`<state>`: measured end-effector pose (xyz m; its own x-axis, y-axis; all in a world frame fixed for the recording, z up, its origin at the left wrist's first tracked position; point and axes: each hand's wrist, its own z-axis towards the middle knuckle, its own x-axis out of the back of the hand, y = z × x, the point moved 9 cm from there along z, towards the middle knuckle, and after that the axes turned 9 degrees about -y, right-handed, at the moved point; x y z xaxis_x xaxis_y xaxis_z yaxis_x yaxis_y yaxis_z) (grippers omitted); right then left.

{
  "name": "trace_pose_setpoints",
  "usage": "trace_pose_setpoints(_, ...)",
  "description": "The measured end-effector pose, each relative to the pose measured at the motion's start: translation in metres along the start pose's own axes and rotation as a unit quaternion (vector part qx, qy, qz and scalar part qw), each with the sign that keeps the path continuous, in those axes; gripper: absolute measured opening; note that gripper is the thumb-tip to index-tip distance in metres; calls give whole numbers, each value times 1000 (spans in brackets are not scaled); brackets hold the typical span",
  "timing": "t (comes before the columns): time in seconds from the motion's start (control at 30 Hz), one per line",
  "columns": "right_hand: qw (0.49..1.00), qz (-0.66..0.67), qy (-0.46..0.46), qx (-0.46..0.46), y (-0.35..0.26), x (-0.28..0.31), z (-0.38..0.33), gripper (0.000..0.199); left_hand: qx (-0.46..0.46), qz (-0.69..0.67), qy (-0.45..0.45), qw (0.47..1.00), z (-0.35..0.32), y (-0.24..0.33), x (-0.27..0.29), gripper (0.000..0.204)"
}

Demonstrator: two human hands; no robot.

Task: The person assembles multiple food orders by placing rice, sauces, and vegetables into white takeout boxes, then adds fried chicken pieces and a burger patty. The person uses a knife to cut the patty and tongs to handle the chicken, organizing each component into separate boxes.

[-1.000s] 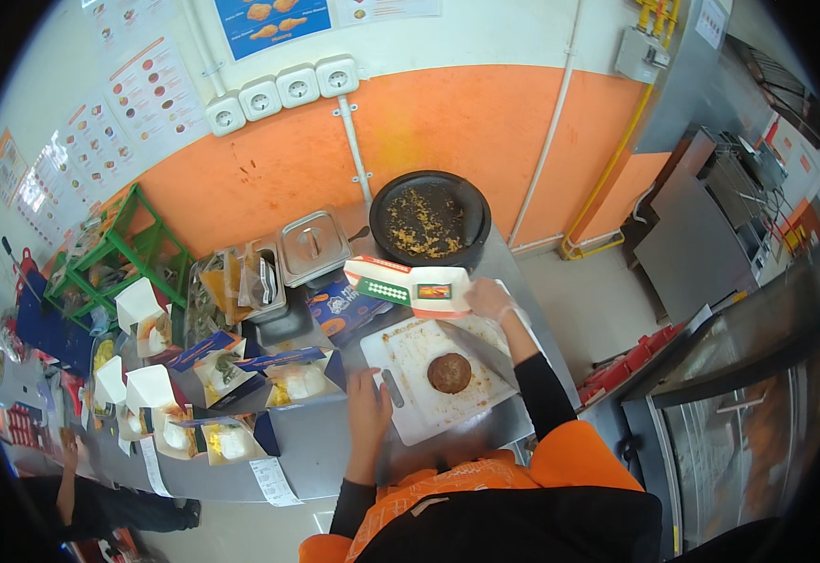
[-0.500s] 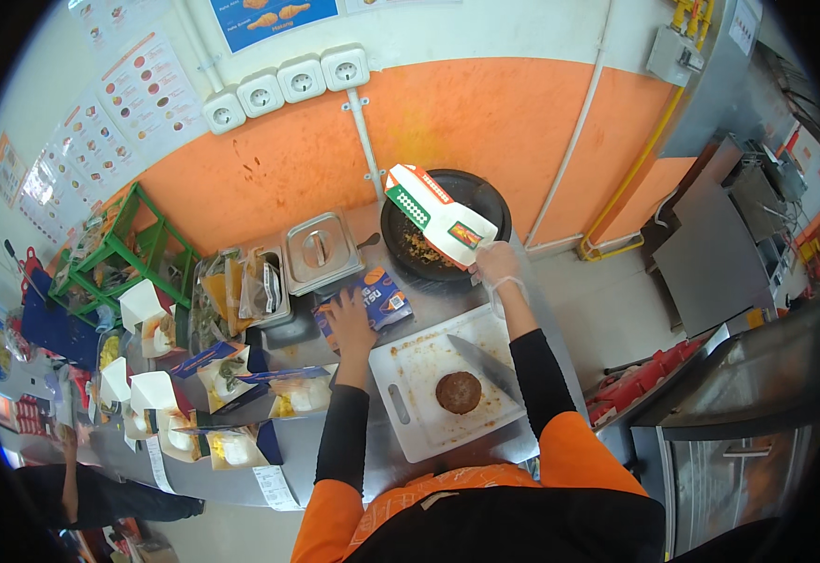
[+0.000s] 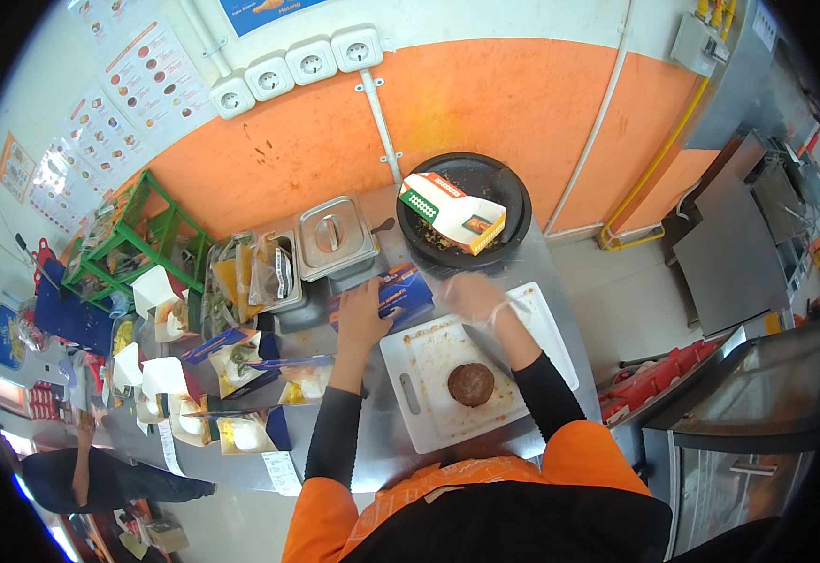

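My left hand [image 3: 363, 314] is closed over the left end of a blue printed cardboard box [image 3: 405, 293] on the steel counter. Just right of that box, my right hand [image 3: 475, 298] is smeared by motion, so its fingers cannot be made out; it seems to wear a clear plastic glove. Behind it, a white, orange and green food carton [image 3: 452, 214] rests in a wide black stone mortar [image 3: 513, 188]. Nearer me lies a white cutting board [image 3: 429, 418] with a round brown patty [image 3: 471, 385]. A knife [image 3: 490, 345] on the board is partly hidden by my right arm.
A lidded steel pan [image 3: 335, 239] stands behind the blue box. To the left are packets in a tray, a green rack [image 3: 170, 235] and several opened food boxes [image 3: 250, 433] with rice. Paper slips [image 3: 281, 472] hang at the front edge. Another person [image 3: 100, 474] stands far left.
My right hand has let go of the white carton, which now lies in the mortar, and has moved toward the blue box. My left hand has gone from spread to closed on that box.
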<state>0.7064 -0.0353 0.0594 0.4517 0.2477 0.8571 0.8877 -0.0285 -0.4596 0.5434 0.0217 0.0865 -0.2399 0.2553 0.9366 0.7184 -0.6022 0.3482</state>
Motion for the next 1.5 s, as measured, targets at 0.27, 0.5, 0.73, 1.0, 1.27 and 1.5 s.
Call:
trace_pose_setpoints(0.27,992,-70,66,81,-41,-53,-6,26,2,-92,44,995,17,-10,52,47)
trace_pose_setpoints(0.5,991,1,130,27,-28,-10,-60,25,25,43,218,975,-4,9,92,34)
trace_pose_setpoints(0.73,937,-87,-52,-334,56,-60,-202,34,102,-75,96,987,-41,12,40,20)
trace_pose_setpoints(1.0,958,-96,143,-228,25,-74,-260,49,25,-153,105,982,-92,41,15,18)
trace_pose_setpoints(1.27,961,-103,110,-231,45,-101,-298,52,-13,-248,74,966,-140,55,-9,18)
trace_pose_setpoints(1.5,958,73,149,-235,25,-44,-307,43,-30,-247,170,953,-160,56,22,19)
